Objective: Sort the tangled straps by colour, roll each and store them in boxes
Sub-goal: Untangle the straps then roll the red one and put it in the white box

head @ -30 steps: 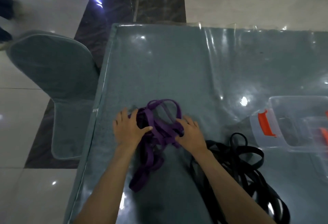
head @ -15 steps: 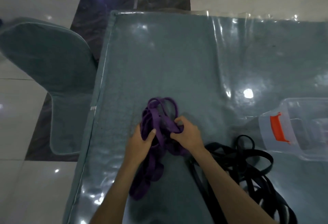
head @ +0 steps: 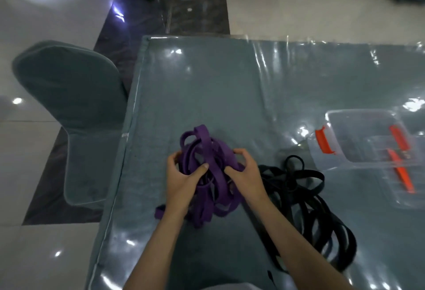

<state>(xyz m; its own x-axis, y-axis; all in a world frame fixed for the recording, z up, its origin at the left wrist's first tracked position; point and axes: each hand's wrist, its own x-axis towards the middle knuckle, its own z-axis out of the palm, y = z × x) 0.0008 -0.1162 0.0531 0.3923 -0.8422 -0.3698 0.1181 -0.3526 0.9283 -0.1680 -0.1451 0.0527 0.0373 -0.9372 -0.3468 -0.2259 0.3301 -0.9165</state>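
Here both hands close on one bundle of purple straps (head: 207,163), which sits on the grey table (head: 207,87) under its clear plastic cover. The left hand (head: 184,179) grips the bundle's left flank, thumb curled over the top of the loops and fingers wrapped behind them. The right hand (head: 243,174) grips the opposite flank, fingers hooked over the upper right edge and thumb pressed into the straps in front. Between the two grips the purple loops bunch upward, a few arching away from the person beyond the fingertips; below the grips loose ends trail toward the person, one tail poking out just left of the left wrist.

Just right of the right wrist lies a tangle of black straps (head: 305,200), spreading along the forearm toward the table's near edge; whether it touches the purple bundle I cannot tell. Further right of that grip, well apart from the hands, sit clear plastic boxes (head: 361,138) with orange latches (head: 324,140), open-topped. Left of the left hand, past the table edge, stands a chair in a grey cover (head: 73,96) on a glossy tiled floor (head: 34,232).
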